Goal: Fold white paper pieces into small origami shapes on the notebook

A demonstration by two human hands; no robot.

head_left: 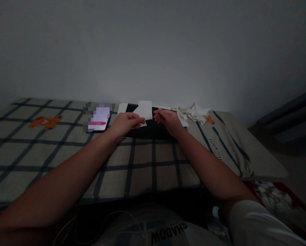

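A small white sheet of paper [145, 110] is held up over a black board [153, 131] that lies on the checked bedsheet [66, 150]. My left hand [126, 123] pinches the paper's lower left edge, fingers closed on it. My right hand [168, 120] is at the paper's right edge with fingers curled in a pinch; whether it grips the paper is hard to tell in the dim light.
A lit phone [99, 118] lies left of the board. A heap of crumpled white paper pieces [193, 113] sits to the right. Orange bear prints [45, 121] mark the sheet. A plain wall stands behind; the bed's edge drops off at right.
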